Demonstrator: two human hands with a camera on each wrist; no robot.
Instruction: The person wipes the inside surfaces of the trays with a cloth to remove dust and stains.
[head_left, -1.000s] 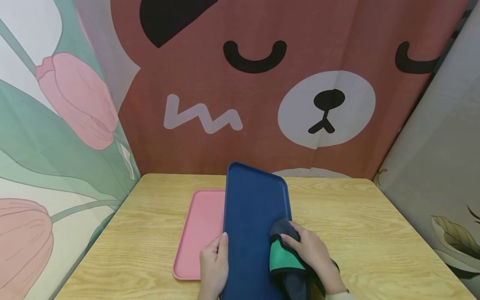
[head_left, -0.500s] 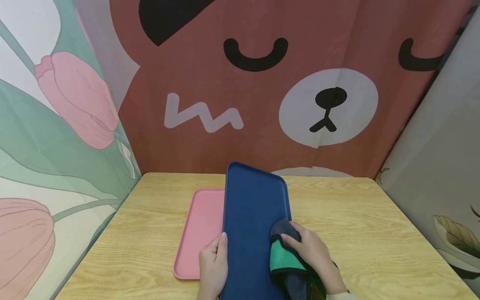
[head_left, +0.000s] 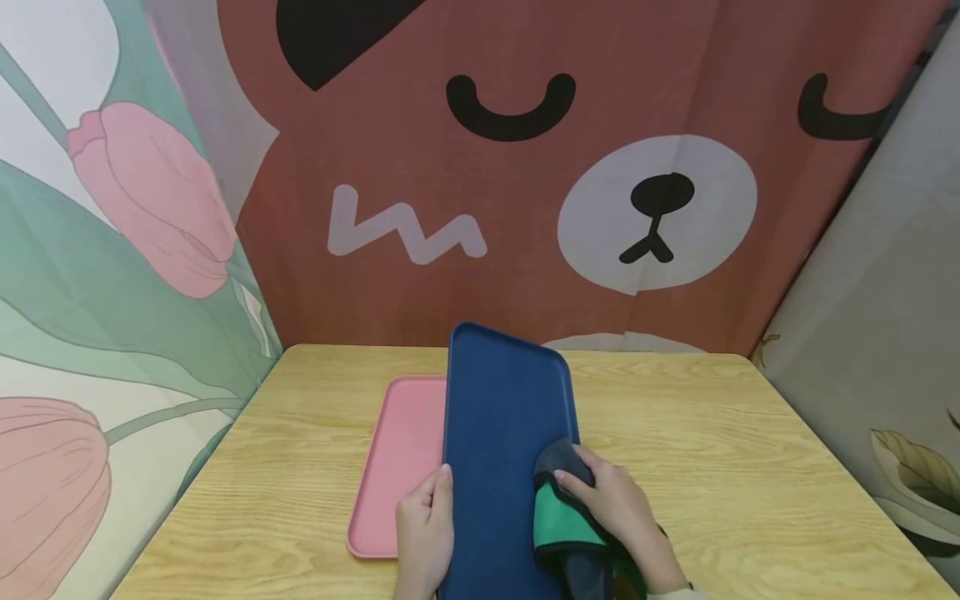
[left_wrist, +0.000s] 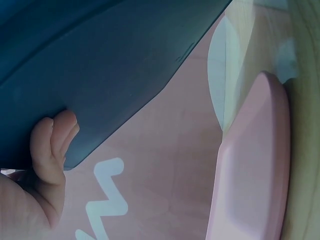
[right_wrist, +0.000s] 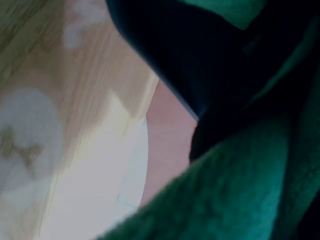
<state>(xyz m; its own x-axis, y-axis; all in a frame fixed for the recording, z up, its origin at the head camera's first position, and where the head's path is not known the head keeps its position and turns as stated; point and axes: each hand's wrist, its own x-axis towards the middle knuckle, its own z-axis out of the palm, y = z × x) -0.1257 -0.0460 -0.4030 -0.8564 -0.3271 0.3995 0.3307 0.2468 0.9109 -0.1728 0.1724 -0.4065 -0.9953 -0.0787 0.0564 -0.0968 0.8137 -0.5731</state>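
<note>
A blue rectangular tray (head_left: 504,417) is held up and tilted over the table. My left hand (head_left: 426,525) grips its left edge, thumb on the front; the left wrist view shows the fingers (left_wrist: 47,150) curled against the tray's underside (left_wrist: 115,65). My right hand (head_left: 618,504) holds a green and dark grey cloth (head_left: 566,517) with black edging against the tray's right edge, thumb on top of the cloth. Folds of the cloth (right_wrist: 235,185) fill much of the right wrist view and hide the right fingers. The tray's lower end is out of the head view.
A pink tray (head_left: 397,467) lies on the wooden table (head_left: 712,450), partly behind the blue tray. A curtain with a bear print (head_left: 405,167) hangs behind the table. Printed cloths flank it, one with tulips (head_left: 150,200) at left.
The blue tray, both hands and the cloth have shifted very slightly left in the head view. Both grips look the same, and the pink tray stays put.
</note>
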